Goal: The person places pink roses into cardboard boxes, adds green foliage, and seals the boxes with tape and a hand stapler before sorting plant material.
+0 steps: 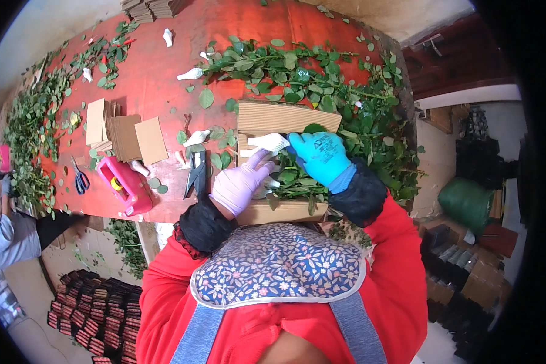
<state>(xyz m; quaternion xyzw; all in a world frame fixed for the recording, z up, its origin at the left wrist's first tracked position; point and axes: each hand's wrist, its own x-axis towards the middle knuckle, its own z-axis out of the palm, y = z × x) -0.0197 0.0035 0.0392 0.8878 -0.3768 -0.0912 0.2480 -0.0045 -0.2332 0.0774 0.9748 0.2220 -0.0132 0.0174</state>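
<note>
A corrugated cardboard sheet (285, 115) lies in front of me with leafy flower stems on it, their heads wrapped in white netting. My right hand (321, 159), in a turquoise glove, is closed round a stem just behind a white-netted flower head (272, 142). My left hand (241, 185) wears a lilac glove. Its fingers stretch toward that flower head, over the other wrapped heads on the cardboard, and appear to hold nothing. Green leaves (291, 182) stick out below my right hand. The fingertips of the right hand are partly hidden.
Left of my left hand are a black stapler-like tool (196, 175), a pink tape dispenser (126, 187), scissors (79, 179) and cardboard pieces (125, 136). Leafy stems (285, 67) pile up on the red table (182, 60) behind and to the right. Another person (12, 236) stands far left.
</note>
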